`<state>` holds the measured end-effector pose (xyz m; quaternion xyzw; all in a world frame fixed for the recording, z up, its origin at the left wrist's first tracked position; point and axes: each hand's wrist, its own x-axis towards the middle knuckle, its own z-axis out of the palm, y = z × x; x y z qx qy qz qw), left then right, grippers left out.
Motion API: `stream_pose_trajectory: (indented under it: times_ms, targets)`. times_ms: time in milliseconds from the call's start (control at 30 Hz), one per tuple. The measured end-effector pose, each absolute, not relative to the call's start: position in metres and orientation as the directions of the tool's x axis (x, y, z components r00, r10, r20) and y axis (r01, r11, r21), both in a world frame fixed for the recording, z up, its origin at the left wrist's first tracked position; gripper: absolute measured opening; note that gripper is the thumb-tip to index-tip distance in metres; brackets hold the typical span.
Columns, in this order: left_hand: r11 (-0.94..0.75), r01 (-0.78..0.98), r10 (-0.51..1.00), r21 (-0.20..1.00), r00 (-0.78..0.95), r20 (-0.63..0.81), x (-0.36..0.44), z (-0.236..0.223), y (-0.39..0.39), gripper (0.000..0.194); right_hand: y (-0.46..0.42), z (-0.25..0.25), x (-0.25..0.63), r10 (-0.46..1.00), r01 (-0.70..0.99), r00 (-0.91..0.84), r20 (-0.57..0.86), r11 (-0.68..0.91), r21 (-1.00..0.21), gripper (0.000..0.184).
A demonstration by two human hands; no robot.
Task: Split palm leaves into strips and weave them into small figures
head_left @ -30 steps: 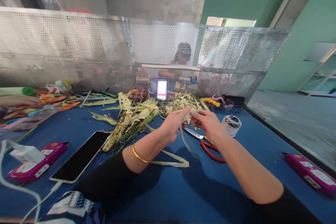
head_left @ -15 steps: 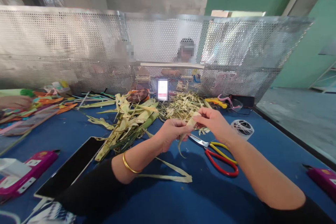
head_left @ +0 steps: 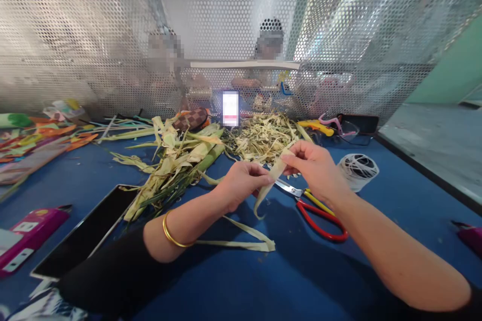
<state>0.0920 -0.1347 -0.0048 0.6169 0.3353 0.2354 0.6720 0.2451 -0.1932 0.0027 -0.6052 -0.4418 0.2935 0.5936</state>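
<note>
A pale strip of corn husk (head_left: 276, 170) is stretched between my two hands above the blue table, its narrow tail curling down. My left hand (head_left: 243, 184) pinches it near the middle between thumb and fingers. The upper end sits in the closed fingertips of my right hand (head_left: 312, 166). Beneath my right wrist lie scissors (head_left: 320, 220) with one red and one yellow handle, their blades pointing left. Another thin husk strip (head_left: 256, 242) lies bent on the table below my hands. A heap of shredded husk (head_left: 263, 135) rises just behind them.
Whole husks and leaves (head_left: 176, 165) lie left of my hands, beside a dark tablet (head_left: 86, 230) and a magenta power strip (head_left: 32, 235). White string in a ball (head_left: 357, 171) stands at right. A perforated metal screen (head_left: 226, 20) closes the back, with people behind it.
My view has tilted down. My hands have moved slightly apart, so more of the husk strip shows between them. The hand at the far left edge is out of view.
</note>
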Motion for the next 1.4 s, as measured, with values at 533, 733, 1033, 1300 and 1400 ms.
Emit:
stream_pose_trajectory:
  times_ms: [533,733,1033,1300,1400]
  targets:
    - [0.032,0.234,0.668,0.972,0.718,-0.195,0.093,-0.006,-0.138,0.017,-0.189,0.008,0.279,0.609,0.38,0.639,0.471,0.282,-0.881,0.016]
    - [0.004,0.265,0.63,0.964,0.748,-0.208,0.093,-0.019,-0.137,0.013,-0.19,0.017,0.298,0.443,0.435,0.724,0.528,0.301,-0.849,0.019]
    - [-0.163,0.173,0.578,0.971,0.815,-0.048,0.086,0.003,-0.134,0.026,-0.209,0.034,0.266,0.876,0.372,0.398,0.273,0.119,-0.921,0.016]
    - [0.05,-0.101,0.752,0.994,0.659,0.029,0.09,0.003,-0.141,0.016,-0.214,0.034,0.227,0.971,0.431,0.233,0.059,-0.049,-0.901,0.013]
    - [0.035,-0.122,0.755,0.992,0.654,0.053,0.091,0.002,-0.142,0.014,-0.211,0.03,0.228,0.967,0.412,0.241,0.088,-0.02,-0.911,0.013]
